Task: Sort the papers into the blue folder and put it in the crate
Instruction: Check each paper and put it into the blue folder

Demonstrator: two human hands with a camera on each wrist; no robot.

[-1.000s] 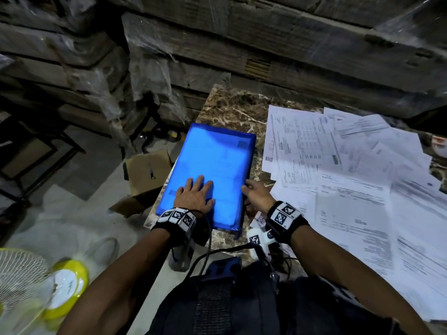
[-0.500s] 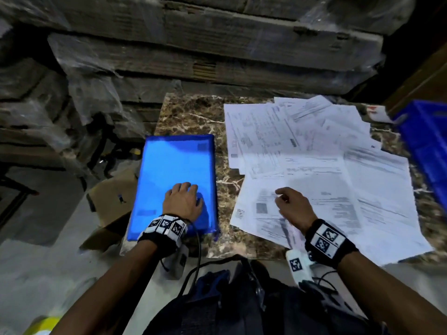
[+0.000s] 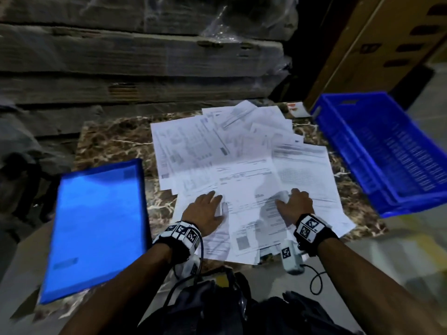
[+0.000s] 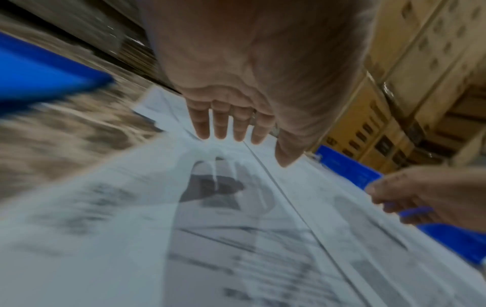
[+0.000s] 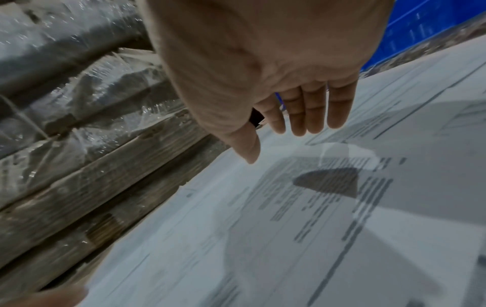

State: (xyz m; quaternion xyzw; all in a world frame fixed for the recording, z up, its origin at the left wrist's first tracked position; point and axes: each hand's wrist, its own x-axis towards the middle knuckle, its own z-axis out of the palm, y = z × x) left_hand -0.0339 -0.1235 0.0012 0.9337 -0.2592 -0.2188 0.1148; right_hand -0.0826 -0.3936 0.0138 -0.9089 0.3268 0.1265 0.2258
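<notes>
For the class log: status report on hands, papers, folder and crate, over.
Left hand and right hand open, flat over the loose papers. Blue folder lies shut to their left, untouched. Crate on the right. Nothing in the way.

Loose papers [image 3: 242, 165] cover the middle of the marble table [image 3: 113, 141], with bare stone showing left of the papers before the blue folder [image 3: 96, 226]. Right of the papers, the blue crate [image 3: 387, 151] stands open-topped. Behind the papers, wrapped wooden pallets [image 3: 145, 56] wall off the far side.
</notes>
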